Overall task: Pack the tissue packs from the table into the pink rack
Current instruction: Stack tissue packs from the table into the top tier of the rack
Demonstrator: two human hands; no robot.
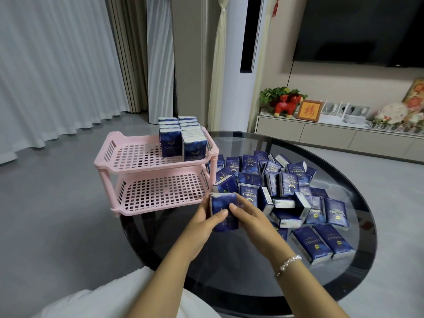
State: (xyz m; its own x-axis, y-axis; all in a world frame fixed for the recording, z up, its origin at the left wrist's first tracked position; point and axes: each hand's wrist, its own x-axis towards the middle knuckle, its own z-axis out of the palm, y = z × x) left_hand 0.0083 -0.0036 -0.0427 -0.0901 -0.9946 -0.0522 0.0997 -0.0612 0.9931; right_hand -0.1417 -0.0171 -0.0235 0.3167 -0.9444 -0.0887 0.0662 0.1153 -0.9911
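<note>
Both the left hand (203, 222) and right hand (249, 216) grip one tissue pack (223, 208) above the desk (241, 260), between the pink rack (128, 164) and the loose packs (286, 191).

Bare forearms; pearl bead bracelet (288, 263) on right wrist; white garment (110, 299).

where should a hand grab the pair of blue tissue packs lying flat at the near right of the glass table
Probably from above, hand spanning the pair of blue tissue packs across their two long outer sides. They lie flat, side by side, apart from the heap of blue packs, with bare round dark glass table along both outer sides, so fingers can drop in there.
</note>
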